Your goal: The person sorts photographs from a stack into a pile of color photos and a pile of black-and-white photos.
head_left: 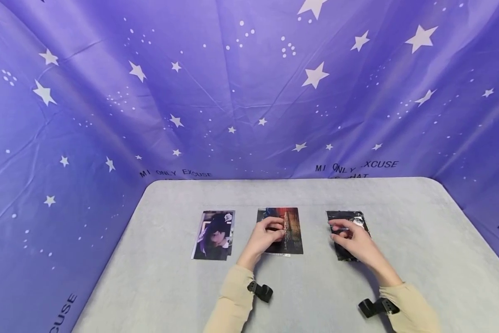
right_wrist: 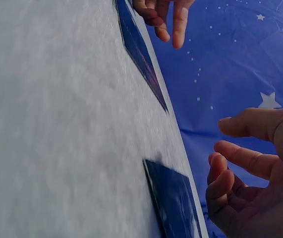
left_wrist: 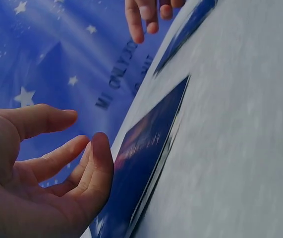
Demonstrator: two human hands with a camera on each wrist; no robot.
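My left hand (head_left: 267, 236) is over the middle stack of picture cards (head_left: 294, 231), whose top card is dark with red and orange tones. In the left wrist view its thumb and loosely bent fingers (left_wrist: 101, 158) stand apart with nothing between them. Over at the right, my right hand (head_left: 355, 240) hovers by a dark black-and-silver stack (head_left: 346, 255), partly covering it. The right wrist view shows that thumb and the bent fingers (right_wrist: 220, 183) apart too, holding nothing. Pale edges of lower cards stick out beneath the middle stack.
Another stack of cards (head_left: 212, 240), topped by a purple-toned portrait, lies to the left of the middle one. All three stacks lie on a light grey table (head_left: 170, 296). A purple star-printed cloth (head_left: 241, 92) hangs behind the table and at its sides.
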